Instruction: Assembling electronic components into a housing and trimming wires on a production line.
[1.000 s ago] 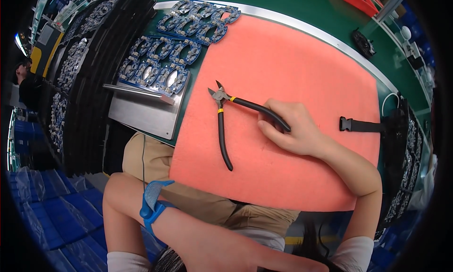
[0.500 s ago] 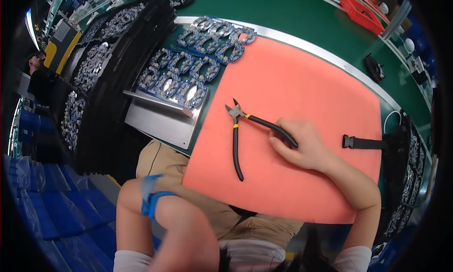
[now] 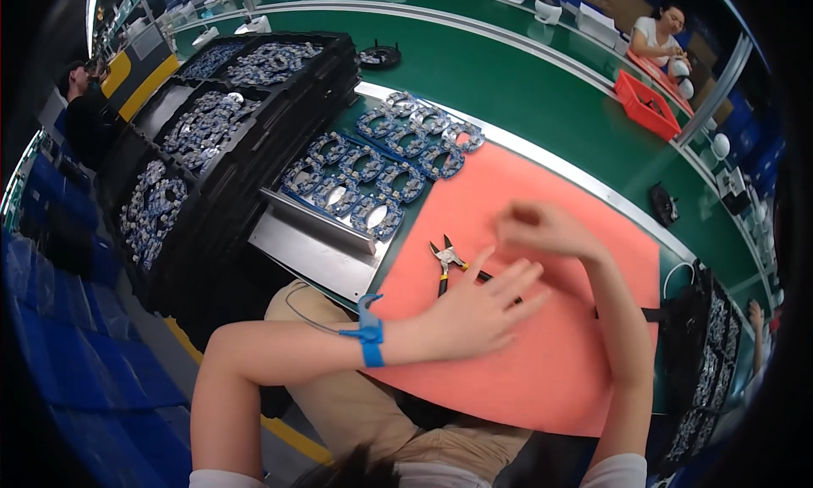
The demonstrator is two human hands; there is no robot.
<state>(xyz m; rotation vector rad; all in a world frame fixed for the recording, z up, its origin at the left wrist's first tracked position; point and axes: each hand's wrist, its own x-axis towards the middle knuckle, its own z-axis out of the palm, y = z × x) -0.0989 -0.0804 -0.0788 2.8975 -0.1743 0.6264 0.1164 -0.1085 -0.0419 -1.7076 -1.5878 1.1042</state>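
Observation:
My left hand [image 3: 483,310], with a blue wrist strap [image 3: 371,340] on its wrist, is over the pink mat [image 3: 550,403]. Its fingers are spread and nothing is in them. A pair of diagonal cutters [image 3: 447,254] lies jaws apart on the mat, its black handles partly covered by this hand. Just beyond, my right hand [image 3: 542,227] is raised over the mat. Motion smears its bent fingers, so I cannot tell whether they hold anything. Nearby at the left are panels of blue ring-shaped circuit boards [image 3: 398,181], beside a metal plate with a raised bar [image 3: 318,242].
Stacked black trays [image 3: 254,162] of boards stand at the left. More boards fill a black tray [image 3: 716,352] at the right, near a black strap [image 3: 653,315]. Across the green bench [image 3: 474,60] are a red bin [image 3: 647,104] and a seated person [image 3: 660,39]. Another person [image 3: 85,115] is far left.
My right hand has let go of the cutters and risen. My left hand has come from near my body to above the mat, over the cutter handles. The view has shifted.

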